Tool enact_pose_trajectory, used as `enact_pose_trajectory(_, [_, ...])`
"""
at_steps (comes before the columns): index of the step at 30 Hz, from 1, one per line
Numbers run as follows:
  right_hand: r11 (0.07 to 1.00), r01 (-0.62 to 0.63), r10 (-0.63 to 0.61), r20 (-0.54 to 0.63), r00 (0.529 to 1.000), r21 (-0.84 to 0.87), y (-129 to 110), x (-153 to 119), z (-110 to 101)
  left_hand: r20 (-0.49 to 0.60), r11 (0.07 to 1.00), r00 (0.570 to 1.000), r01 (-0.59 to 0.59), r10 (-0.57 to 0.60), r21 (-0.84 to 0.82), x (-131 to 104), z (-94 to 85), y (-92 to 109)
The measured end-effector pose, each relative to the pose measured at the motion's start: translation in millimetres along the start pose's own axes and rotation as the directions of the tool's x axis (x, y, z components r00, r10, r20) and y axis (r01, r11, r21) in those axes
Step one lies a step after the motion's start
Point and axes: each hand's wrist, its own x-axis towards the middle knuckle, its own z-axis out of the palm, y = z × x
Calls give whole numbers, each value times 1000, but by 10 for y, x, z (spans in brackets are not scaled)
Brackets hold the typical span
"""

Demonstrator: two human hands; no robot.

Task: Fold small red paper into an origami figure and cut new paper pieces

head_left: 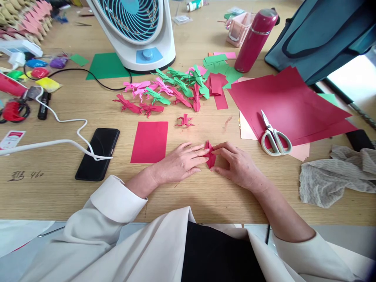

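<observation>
Head view: a wooden tabletop [64, 203] spans the scene. Both arms come in from its near side, the left forearm [143, 183] slanting far and right from a turned-back pale cuff, the right forearm [284, 213], bare over a longer stretch, slanting far and left. Large red sheets [299, 105] lie at the far right. The left hand [185, 160] rests palm down, its fingers extended rightward and slightly apart, fingertips on the left side of a folded red paper [210, 158]. The right hand [238, 164] is curled, wrist to the right; its forefinger and thumb, set apart, meet the right edge, though whether they pinch it I cannot tell. A red rectangle [149, 141] lies left of the left hand. The folded paper, a narrow pointed diamond, sits between both hands. Smallest, a red paper figure [185, 120] stands farther off, to the left.
</observation>
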Motion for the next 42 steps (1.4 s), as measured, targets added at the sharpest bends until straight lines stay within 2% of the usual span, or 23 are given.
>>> enact_pose_trajectory(9, [993, 53, -52, -17, 999, 109, 62, -10, -3, 11, 1000, 1000, 0, 0, -4, -2, 3, -7])
enact_pose_trajectory(31, [1000, 12, -12, 0, 1000, 25, -8, -19, -5, 15, 1000, 1000, 6, -6, -8, -7, 5, -6])
enact_pose_trajectory(38, [987, 44, -40, -28, 999, 155, 67, -21, -1, -34, 999, 999, 34, -35, -20, -4, 33, 14])
enact_pose_trajectory(42, [986, 46, -37, -59, 998, 159, 63, -13, 29, -51, 1000, 998, 26, -25, 13, -9, 28, 20])
